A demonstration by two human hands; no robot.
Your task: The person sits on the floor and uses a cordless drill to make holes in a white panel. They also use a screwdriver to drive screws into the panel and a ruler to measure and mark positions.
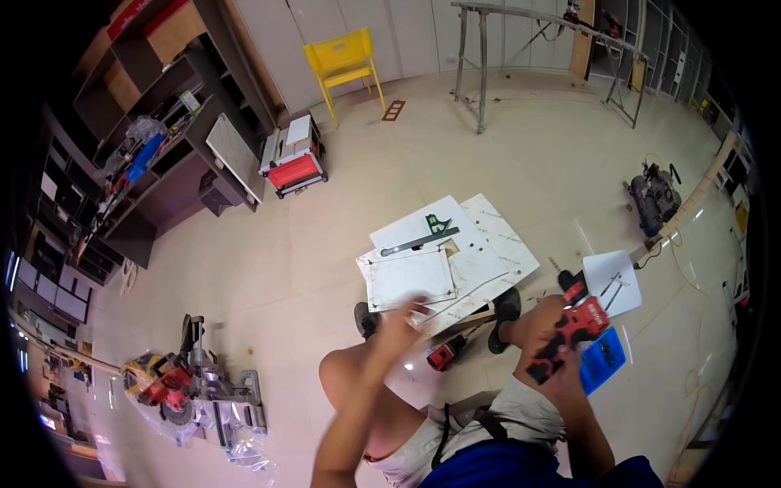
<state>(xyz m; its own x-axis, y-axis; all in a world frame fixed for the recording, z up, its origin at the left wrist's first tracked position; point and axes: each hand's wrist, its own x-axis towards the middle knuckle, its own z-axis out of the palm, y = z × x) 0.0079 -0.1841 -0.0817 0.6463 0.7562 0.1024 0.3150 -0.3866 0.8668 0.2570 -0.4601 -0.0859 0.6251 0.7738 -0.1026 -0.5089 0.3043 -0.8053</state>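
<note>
My right hand point(568, 372) is wrapped round the grip of a red and black cordless drill point(587, 315), held over my right knee with its bit pointing up and away. Beside the near edge of a white panel point(407, 281), my left hand point(397, 329) is slightly blurred, its fingers apart and nothing visible in them. That panel lies on larger white boards point(496, 236) in front of my legs. On the boards rest a steel ruler point(407, 244) with a green-headed square point(438, 224), near a small cutout and some dark bits.
A second red power tool point(446, 353) lies between my feet. To the right are a white sheet with thin tools point(625, 272), a blue tray point(602, 358) and a compressor point(653, 199). A mitre saw point(175, 394) stands left; a yellow chair point(342, 58) stands far off.
</note>
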